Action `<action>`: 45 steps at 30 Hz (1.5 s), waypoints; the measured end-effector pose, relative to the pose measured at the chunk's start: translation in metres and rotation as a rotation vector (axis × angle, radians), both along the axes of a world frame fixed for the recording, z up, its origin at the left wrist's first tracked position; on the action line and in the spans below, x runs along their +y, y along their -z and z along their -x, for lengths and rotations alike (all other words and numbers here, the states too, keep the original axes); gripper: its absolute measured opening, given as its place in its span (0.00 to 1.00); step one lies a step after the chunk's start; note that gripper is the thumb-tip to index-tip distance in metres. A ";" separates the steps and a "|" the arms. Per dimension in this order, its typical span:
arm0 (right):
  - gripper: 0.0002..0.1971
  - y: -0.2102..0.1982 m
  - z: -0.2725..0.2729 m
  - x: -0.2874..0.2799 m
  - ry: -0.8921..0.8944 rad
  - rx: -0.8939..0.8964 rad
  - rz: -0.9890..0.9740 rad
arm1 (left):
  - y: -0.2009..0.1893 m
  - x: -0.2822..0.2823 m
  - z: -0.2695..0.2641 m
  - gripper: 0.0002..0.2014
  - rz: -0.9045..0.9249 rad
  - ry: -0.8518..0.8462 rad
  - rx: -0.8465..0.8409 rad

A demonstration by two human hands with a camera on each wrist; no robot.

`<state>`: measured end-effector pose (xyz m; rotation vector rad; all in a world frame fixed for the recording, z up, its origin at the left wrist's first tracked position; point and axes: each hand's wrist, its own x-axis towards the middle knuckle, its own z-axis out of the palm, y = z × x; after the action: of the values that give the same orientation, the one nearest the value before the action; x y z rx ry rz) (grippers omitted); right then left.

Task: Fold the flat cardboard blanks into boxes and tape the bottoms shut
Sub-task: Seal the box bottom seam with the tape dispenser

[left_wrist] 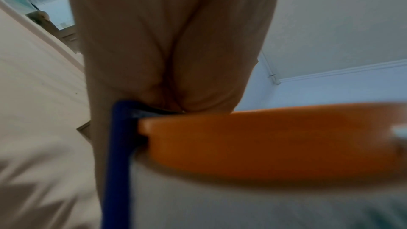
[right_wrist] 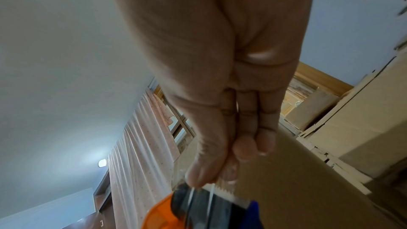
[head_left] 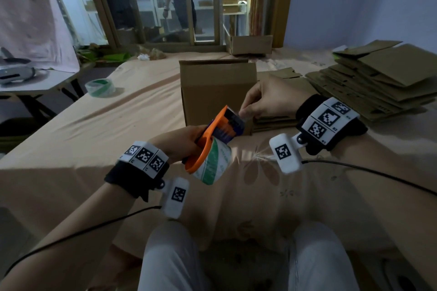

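A folded brown cardboard box (head_left: 216, 92) stands upright on the peach-covered table (head_left: 94, 130), just beyond my hands. My left hand (head_left: 182, 142) grips an orange and blue tape dispenser (head_left: 212, 139) loaded with a green-and-white tape roll (head_left: 214, 164), held in front of the box. In the left wrist view the dispenser's orange body (left_wrist: 264, 142) fills the lower frame. My right hand (head_left: 264, 99) pinches the clear tape end (right_wrist: 207, 187) at the dispenser's serrated cutter (right_wrist: 222, 192), thumb against fingertips.
A stack of flat cardboard blanks (head_left: 378, 82) lies at the right. More flat blanks (head_left: 274, 120) lie behind my right hand. A spare tape roll (head_left: 100, 87) sits at the left. Another box (head_left: 250, 45) stands at the far edge. A person stands beyond the glass.
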<state>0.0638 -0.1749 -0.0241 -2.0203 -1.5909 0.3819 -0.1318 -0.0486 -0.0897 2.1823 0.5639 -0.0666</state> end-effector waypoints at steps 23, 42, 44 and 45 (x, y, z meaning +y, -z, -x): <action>0.05 -0.043 -0.075 -0.032 0.331 0.007 -0.182 | 0.024 0.019 0.024 0.17 -0.149 -0.054 0.104; 0.31 -0.056 -0.104 -0.048 0.082 0.624 0.212 | 0.017 0.022 0.026 0.20 -0.221 -0.043 0.155; 0.36 -0.054 -0.105 -0.050 0.067 0.636 0.210 | 0.016 0.020 0.026 0.21 -0.220 -0.033 0.146; 0.37 -0.053 -0.106 -0.050 0.060 0.637 0.212 | 0.016 0.021 0.027 0.22 -0.224 -0.038 0.142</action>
<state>0.1693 -0.2251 0.0284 -1.8212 -1.1224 1.0835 -0.1585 -0.0278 -0.1056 2.3963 0.7224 -0.1453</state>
